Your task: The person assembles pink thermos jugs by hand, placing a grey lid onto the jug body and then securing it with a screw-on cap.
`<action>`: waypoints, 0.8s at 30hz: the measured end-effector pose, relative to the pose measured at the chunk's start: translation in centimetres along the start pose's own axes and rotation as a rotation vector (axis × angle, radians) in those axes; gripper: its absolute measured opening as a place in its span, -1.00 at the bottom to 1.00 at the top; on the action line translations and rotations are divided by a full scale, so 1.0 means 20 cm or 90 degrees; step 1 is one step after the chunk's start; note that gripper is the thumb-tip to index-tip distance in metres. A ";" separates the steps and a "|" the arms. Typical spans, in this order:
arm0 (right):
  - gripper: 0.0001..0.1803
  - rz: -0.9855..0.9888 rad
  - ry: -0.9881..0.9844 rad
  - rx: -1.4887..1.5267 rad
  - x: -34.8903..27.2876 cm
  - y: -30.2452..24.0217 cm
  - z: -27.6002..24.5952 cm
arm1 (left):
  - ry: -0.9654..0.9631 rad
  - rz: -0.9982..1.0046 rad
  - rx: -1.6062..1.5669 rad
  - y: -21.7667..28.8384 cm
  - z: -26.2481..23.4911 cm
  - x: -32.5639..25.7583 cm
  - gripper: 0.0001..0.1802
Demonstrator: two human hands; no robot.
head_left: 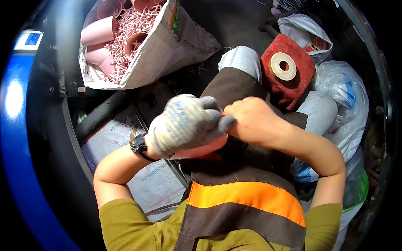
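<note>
My left hand (186, 123), in a grey-and-cream striped work glove, is closed around a pink plastic piece (205, 149) that looks like the cups in the sack. Most of that piece is hidden beneath the glove. Bare and closed, my right hand (251, 119) meets the gloved fingertips over the piece's far edge. What its fingers pinch, if anything, cannot be seen. Both hands are above my lap, over a dark brown apron (247, 224) with an orange band.
Ahead on the left, a white woven sack (167, 54) holds pink cups (99, 31) and many thin pink scraps (125, 42). A cream tape roll (275, 69) rests on a red cloth pad (295, 48) by my knee. Clear plastic bags (345, 83) crowd the right; a blue machine panel (14, 125) borders the left.
</note>
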State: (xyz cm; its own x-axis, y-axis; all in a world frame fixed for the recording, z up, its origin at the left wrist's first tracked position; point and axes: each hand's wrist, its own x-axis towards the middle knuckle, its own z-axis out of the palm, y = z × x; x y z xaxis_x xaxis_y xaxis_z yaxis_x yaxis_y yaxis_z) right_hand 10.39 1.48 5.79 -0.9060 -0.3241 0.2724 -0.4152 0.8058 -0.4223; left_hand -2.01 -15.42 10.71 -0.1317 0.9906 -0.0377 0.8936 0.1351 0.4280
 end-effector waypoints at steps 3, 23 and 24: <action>-0.84 0.044 0.019 0.102 -0.06 0.02 0.05 | 0.084 0.159 -0.181 -0.11 0.00 0.13 -0.74; -0.34 0.041 0.241 0.386 0.31 0.22 -0.37 | 0.309 -0.026 -0.432 -0.24 -0.12 -0.04 -0.59; -0.32 0.114 0.194 0.492 0.12 0.20 -0.36 | 0.302 -0.033 -0.463 -0.20 -0.11 0.03 -0.59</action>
State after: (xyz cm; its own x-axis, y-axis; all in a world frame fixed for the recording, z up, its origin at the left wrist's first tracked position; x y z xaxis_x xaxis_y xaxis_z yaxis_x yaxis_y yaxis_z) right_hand 7.04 7.51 10.96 -0.9475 0.0128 0.3194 -0.3080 0.2313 -0.9228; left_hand -6.63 -15.43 10.84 -0.4737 0.8480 0.2375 0.4067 -0.0285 0.9131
